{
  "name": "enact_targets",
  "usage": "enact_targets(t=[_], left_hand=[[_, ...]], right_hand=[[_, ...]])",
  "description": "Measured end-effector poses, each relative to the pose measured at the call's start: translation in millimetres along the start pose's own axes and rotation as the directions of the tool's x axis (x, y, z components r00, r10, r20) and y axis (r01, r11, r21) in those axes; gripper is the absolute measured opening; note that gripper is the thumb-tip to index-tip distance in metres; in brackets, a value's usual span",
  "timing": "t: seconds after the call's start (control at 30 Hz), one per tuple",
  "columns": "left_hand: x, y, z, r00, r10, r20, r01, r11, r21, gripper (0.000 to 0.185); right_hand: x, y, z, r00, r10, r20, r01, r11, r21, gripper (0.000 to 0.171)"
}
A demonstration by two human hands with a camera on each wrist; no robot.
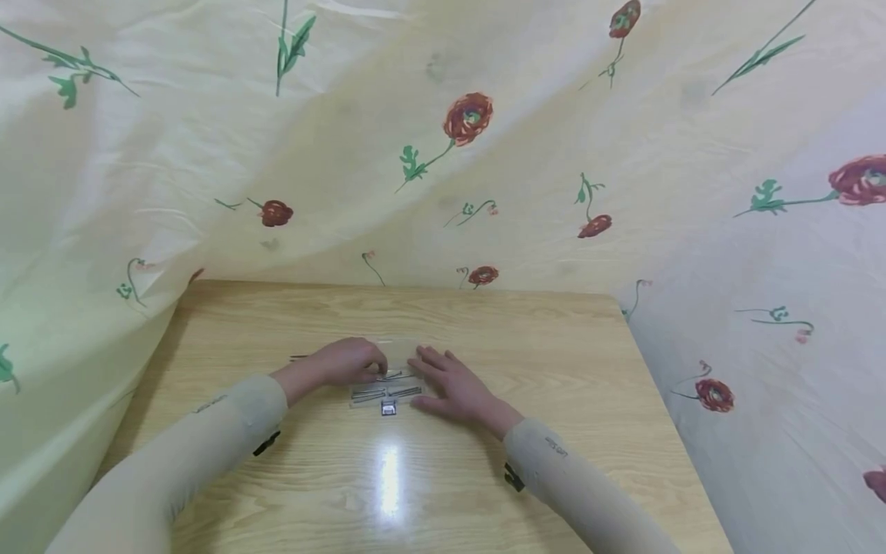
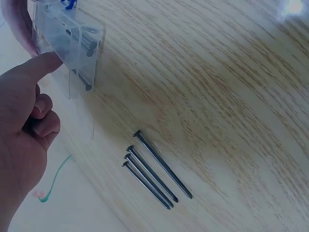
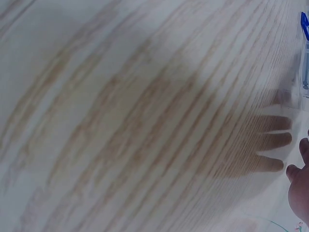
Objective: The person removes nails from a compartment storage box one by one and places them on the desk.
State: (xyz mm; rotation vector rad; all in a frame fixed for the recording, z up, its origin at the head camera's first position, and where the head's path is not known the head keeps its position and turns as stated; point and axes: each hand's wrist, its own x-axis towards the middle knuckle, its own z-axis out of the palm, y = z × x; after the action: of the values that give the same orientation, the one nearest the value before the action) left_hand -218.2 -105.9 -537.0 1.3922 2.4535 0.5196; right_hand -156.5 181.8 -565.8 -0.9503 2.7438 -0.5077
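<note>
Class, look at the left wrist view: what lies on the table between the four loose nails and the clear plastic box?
Only bare wooden table lies between the four loose nails and the clear plastic box in the left wrist view.

A clear case is set mid-desk. Nails are held in it; loose nails are laid left of it.

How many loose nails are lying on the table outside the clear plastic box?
4 loose nails lie side by side on the wooden table, apart from the clear plastic box that the left hand touches. More nails sit inside the box; others may be hidden under the hands.
</note>
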Motion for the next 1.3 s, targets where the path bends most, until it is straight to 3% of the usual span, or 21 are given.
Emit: enact_targets(t=[0.33, 0.8, 1.1, 1.3], left_hand=[[0.7, -4.0, 0.4, 0.999, 0.011, 0.033, -0.012, 0.999, 0.045, 0.013], [3.3, 0.2, 5.4, 0.999, -0.035, 0.016, 0.034, 0.996, 0.081, 0.006], [2.0, -1.1, 5.5, 1.000, -0.019, 0.023, 0.016, 0.994, 0.110, 0.009], [-3.1, -2.2, -1.3, 0.996, -0.087, 0.019, 0.085, 0.994, 0.067, 0.008]], right_hand=[[1.5, 0.1, 0.3, 1.000, -0.008, -0.004, 0.008, 1.000, -0.012, 0.075], [1.4, 0.5, 1.6, 1.000, 0.000, 0.001, 0.000, 1.000, -0.006, 0.077], [2.4, -0.5, 4.7, 1.000, 0.005, 0.012, -0.005, 1.000, -0.003, 0.077], [3.3, -0.6, 5.4, 1.000, -0.011, -0.009, 0.011, 1.000, -0.008, 0.077]])
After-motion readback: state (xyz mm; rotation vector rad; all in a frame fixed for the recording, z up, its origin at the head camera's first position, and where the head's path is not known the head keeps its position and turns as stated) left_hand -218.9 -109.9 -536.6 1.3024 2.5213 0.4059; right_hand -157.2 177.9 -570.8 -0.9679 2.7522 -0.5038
